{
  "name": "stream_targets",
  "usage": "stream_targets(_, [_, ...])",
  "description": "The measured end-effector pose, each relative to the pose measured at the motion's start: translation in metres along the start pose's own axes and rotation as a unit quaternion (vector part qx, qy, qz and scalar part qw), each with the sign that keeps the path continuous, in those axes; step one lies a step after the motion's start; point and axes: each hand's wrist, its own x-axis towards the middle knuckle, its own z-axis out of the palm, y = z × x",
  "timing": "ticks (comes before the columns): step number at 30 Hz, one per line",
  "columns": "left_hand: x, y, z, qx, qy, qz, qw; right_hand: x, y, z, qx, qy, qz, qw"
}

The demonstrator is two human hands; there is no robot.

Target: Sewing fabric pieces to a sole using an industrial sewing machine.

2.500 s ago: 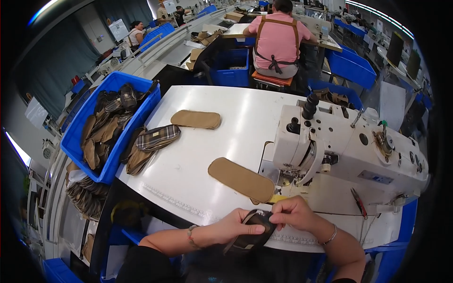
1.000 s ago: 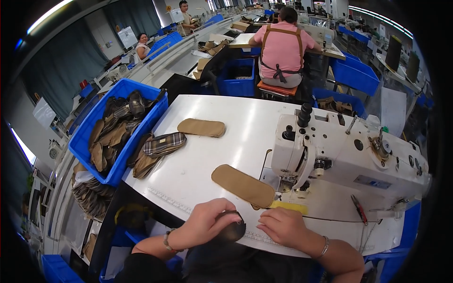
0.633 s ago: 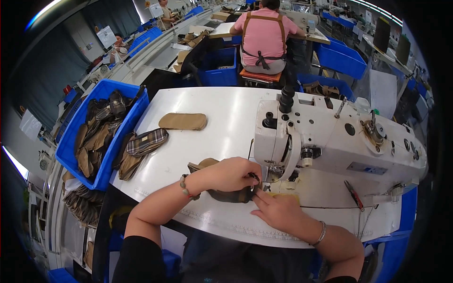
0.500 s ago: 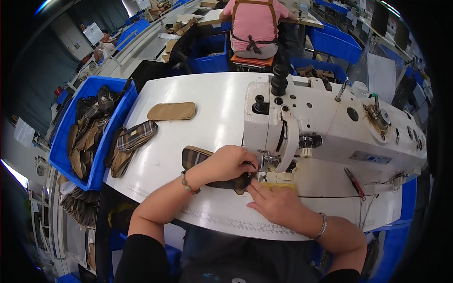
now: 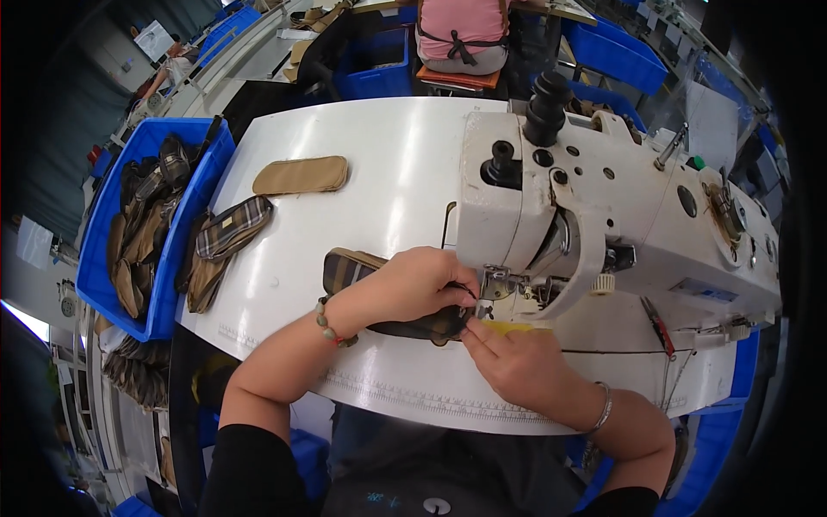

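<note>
A brown plaid fabric pouch point(image 5: 343, 269) lies on the white table beside the needle area of a white sewing machine point(image 5: 551, 202). Across its top reaches my left hand point(image 5: 422, 283), thumb and fingers pinched on dark material at the pouch's right end. My right hand point(image 5: 521, 364) grips the near side of that same end, its fingertips close to the left hand's. Both hands are just left of and below the presser foot point(image 5: 495, 284). The fingers partly hide the pouch's right end, so the exact edge they hold is unclear.
A tan oval piece point(image 5: 301, 175) and stacked plaid pouches point(image 5: 233, 228) lie at the left. Beyond them stands a blue bin point(image 5: 155, 332) full of pouches. Red-handled snips point(image 5: 658, 327) rest right of the machine head. A person in pink point(image 5: 461, 30) sits ahead.
The head view has tilted, so the table and machine sit differently in the picture. Both hands stay at the pouch's right end; the right fingertips now close more tightly on it.
</note>
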Motion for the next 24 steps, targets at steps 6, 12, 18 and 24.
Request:
stream_targets(6, [0.003, 0.001, 0.006, 0.089, 0.024, -0.064, 0.994, 0.002, 0.009, -0.002, -0.052, -0.015, 0.041, 0.998])
stream_targets(12, [0.007, -0.004, -0.001, -0.013, 0.02, -0.091, 0.996, 0.006, 0.016, 0.004, -0.08, 0.063, -0.004, 0.995])
stream_targets(18, [0.009, -0.009, 0.0, -0.077, 0.01, -0.077, 0.994, 0.014, 0.008, 0.01, -0.165, 0.137, -0.035, 0.976])
stream_targets(24, [0.008, -0.001, 0.005, -0.035, 0.028, -0.085, 0.995, 0.008, 0.008, 0.018, -0.128, 0.105, -0.071, 0.984])
